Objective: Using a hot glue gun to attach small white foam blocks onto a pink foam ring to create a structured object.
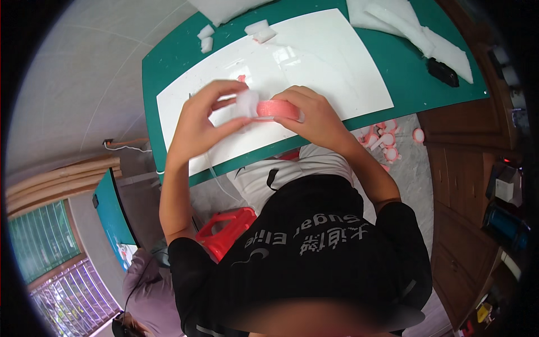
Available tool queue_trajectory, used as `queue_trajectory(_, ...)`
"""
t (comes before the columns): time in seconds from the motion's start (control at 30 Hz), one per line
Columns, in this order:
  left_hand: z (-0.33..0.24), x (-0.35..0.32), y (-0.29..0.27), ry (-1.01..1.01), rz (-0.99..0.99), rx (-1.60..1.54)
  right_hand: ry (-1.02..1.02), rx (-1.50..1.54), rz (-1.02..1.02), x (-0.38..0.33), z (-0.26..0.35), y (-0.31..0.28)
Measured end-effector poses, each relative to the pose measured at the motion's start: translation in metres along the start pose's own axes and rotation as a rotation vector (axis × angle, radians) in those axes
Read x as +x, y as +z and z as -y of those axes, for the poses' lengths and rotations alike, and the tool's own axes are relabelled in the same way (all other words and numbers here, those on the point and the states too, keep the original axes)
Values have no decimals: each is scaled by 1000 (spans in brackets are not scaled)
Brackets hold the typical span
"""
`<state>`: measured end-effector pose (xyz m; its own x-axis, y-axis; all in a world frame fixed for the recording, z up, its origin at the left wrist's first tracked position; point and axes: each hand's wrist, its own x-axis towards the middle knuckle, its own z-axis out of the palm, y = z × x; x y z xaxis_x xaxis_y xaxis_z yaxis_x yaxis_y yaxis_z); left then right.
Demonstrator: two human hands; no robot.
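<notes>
Over the white board (pixel 348 73), my two hands meet around a short round piece with a pink, sparkly side and white edges (pixel 276 109). Thumb and fingers of my right hand (pixel 315 115) close on its right end. At its left end, a small white foam-like piece (pixel 247 104), blurred by motion, sits between the thumb and fingers of my left hand (pixel 208 115). Whether the white piece touches the pink one is hard to tell. A small pink scrap (pixel 242 78) lies on the board just beyond my left fingers.
Small white foam blocks (pixel 257 28) lie at the board's far edge, others (pixel 206 38) on the green mat (pixel 168 64). White foam sheets (pixel 401 22) and a black object (pixel 442 72) are far right. Several pink-rimmed round pieces (pixel 387 140) lie on the floor. A red stool (pixel 241 222) stands left.
</notes>
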<state>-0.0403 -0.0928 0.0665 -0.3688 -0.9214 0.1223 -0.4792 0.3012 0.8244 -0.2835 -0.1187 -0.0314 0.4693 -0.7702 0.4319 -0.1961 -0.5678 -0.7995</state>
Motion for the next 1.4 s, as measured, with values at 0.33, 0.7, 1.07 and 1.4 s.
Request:
queue_trajectory(0.33, -19, -16, 18, 31, 1, 151, 4, -50, 3, -2, 7, 4)
queue_trajectory(0.7, -19, -21, 25, 115, -62, 340, -23, -77, -16, -3, 11, 7)
queue_trajectory(1.07, -11, -24, 24, 165, -12, 321, -28, -74, 39, 1, 12, 3)
queue_trajectory(1.4, 1, -28, 29, 226, -90, 328, 1, -73, 71, 6, 15, 2)
